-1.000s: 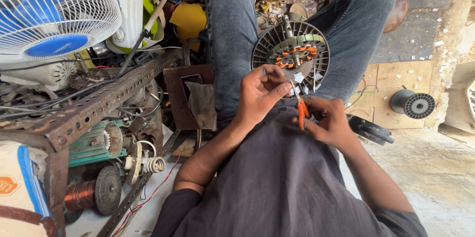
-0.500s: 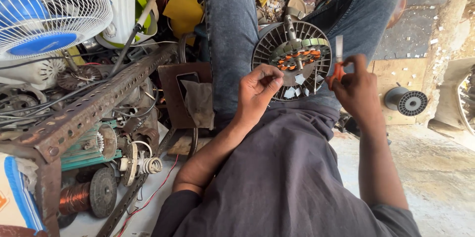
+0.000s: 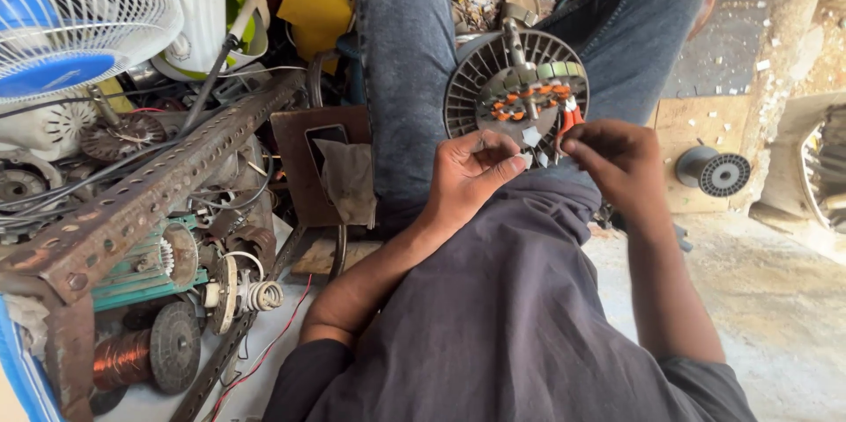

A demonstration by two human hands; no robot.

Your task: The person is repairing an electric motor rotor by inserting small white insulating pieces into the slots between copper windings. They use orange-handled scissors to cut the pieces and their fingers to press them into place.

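Looking down from the head view, we see our left hand (image 3: 471, 177) curled at the near edge of the round fan motor (image 3: 515, 96), fingers pressed on its rim. The motor rests on our lap between our knees. Our right hand (image 3: 621, 162) pinches a small red-handled tool (image 3: 568, 120) against the motor's orange coils. Half a second ago that hand was lifted higher with the tool pointing up; now it has come down to the motor. A blue fan (image 3: 75, 21) stands far left, and a copper wire spool (image 3: 132, 353) lies below a rusty rack (image 3: 150, 193).
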